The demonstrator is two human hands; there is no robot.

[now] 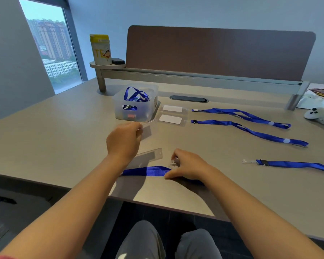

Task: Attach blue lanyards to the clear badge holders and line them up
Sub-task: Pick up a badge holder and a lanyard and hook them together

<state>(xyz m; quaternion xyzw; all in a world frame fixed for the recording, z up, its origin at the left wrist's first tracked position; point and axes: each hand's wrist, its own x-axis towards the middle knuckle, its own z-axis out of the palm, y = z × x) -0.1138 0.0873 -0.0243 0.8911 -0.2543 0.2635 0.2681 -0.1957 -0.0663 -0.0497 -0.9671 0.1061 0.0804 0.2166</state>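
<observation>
My left hand holds a clear badge holder up above the desk, edge-on, in front of the box. My right hand rests on the desk, pinching the clip end of a blue lanyard that runs left under my left forearm. Another clear badge holder lies flat between my hands. Farther back, two badge holders with white cards lie in a column, each with a blue lanyard stretched to its right. A loose blue lanyard lies at the right.
A translucent box holding more blue lanyards stands behind my left hand. A brown divider panel closes off the back of the desk, with a yellow-lidded canister on its shelf. A white controller lies far right. The desk edge runs near my knees.
</observation>
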